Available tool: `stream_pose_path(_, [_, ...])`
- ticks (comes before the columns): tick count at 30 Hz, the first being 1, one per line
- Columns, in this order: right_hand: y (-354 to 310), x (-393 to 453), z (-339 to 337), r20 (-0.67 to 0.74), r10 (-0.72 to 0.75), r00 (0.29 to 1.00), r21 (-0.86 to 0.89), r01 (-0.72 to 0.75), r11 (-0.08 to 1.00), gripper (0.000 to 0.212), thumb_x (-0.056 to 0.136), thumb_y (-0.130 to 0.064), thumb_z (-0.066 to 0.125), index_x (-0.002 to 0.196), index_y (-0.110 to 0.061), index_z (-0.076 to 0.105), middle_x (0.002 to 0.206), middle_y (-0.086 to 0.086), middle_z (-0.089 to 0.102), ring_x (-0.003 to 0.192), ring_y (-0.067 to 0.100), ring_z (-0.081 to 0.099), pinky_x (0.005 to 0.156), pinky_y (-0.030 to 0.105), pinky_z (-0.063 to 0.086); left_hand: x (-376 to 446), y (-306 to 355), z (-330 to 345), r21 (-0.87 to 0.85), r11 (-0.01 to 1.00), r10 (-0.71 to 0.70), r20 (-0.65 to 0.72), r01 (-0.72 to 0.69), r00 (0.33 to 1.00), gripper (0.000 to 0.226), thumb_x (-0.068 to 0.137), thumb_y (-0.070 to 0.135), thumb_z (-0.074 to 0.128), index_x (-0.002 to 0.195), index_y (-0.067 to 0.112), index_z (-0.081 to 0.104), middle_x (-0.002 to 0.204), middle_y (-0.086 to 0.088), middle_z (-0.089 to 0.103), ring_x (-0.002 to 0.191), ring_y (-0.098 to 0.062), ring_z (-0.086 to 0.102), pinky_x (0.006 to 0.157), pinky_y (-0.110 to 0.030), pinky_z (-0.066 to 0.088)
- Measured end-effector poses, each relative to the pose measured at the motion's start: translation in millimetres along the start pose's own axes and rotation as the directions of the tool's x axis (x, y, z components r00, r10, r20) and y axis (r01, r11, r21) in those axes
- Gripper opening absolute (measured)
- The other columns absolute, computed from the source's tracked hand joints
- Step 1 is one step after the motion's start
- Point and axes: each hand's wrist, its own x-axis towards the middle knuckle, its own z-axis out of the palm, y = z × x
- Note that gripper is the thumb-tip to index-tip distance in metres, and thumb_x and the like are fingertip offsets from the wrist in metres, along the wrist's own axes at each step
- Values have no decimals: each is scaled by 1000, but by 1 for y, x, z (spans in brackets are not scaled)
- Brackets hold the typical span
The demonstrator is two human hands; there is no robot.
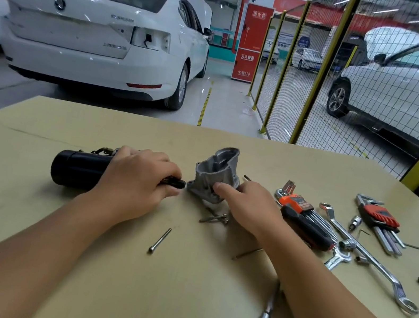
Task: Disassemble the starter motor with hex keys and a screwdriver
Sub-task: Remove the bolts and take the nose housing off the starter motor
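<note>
The black starter motor body (74, 171) lies on its side on the tan table (25, 210). My left hand (137, 182) grips its right end, where a dark shaft tip (177, 182) pokes out past my fingers. The grey aluminium nose housing (215, 172) stands apart from the motor, just to the right of the shaft. My right hand (247, 207) holds that housing from the right, thumb pressed on its lower front. A long through bolt (160, 240) and two more loose bolts (214, 218) lie in front. An orange hex key set (298, 205) and a black-handled screwdriver (308, 228) lie right of my hand.
A red hex key set (378, 219), a long double-ended wrench (370, 257), small sockets and a socket extension (267, 315) are spread over the right half of the table. Beyond the far edge stand white cars and a yellow mesh fence (313, 73).
</note>
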Motion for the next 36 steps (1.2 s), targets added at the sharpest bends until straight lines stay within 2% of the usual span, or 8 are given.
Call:
stream_pose_path(7, [10,8,-4,-9,38,999,-117,-39,992,49,79,-62,58,61,-17,53,59,0,52,58,20,53,53,29,33,2,-29,-23,26,994,-108,200,104,974,72,65,88,53,129,55,52,121,27,59,118,-9,50,95,-43,36])
stream_pose_path(13, [13,4,-13,-115,-11,993,-143,-5,990,36,77,-56,62,78,-20,68,75,-4,67,70,12,60,60,29,47,-2,-70,-50,-47,950,-265,406,309,875,121,33,89,73,143,61,32,144,21,48,134,-14,45,109,-50,44])
stream_pose_path(17, [-1,-6,-18,-167,-197,966,-112,180,977,21,82,-49,66,76,-28,66,80,-10,64,75,2,55,57,26,38,-3,-74,-45,45,977,-208,440,210,874,115,29,80,78,134,65,35,133,31,47,127,-11,41,104,-51,43])
stream_pose_path(22, [-21,-32,-3,-12,-419,908,-8,418,908,15,85,-39,72,77,-27,68,71,-10,63,69,3,57,60,25,44,-3,-81,-41,-93,989,-72,370,114,926,71,47,55,76,112,61,50,122,30,57,116,-10,54,95,-48,51])
stream_pose_path(27, [-27,-40,11,2,-448,894,-27,448,894,20,86,-42,71,100,-28,68,77,-11,62,79,6,61,74,35,53,-3,-75,-41,-195,978,1,362,75,932,58,50,44,75,105,51,58,121,21,65,112,-13,63,93,-45,55])
stream_pose_path(30, [-21,-37,10,2,-416,910,-5,416,910,25,88,-45,68,109,-33,67,77,-15,59,78,-1,62,69,30,52,-3,-69,-44,-338,938,48,349,78,936,49,53,29,79,97,46,66,121,24,67,117,-7,65,99,-44,54])
stream_pose_path(33, [-16,-32,9,-13,-432,902,-47,431,901,28,89,-46,67,116,-37,65,76,-20,57,86,-14,52,60,17,36,-1,-58,-42,-358,933,92,352,43,931,60,60,14,76,108,49,65,115,22,68,107,-10,66,92,-46,57])
stream_pose_path(36, [-17,-31,11,28,-447,894,-82,448,890,37,91,-46,65,127,-38,61,80,-20,58,84,-8,55,63,18,39,1,-53,-38,-264,964,87,388,20,917,95,54,31,84,134,62,42,130,32,51,122,-2,51,100,-35,48])
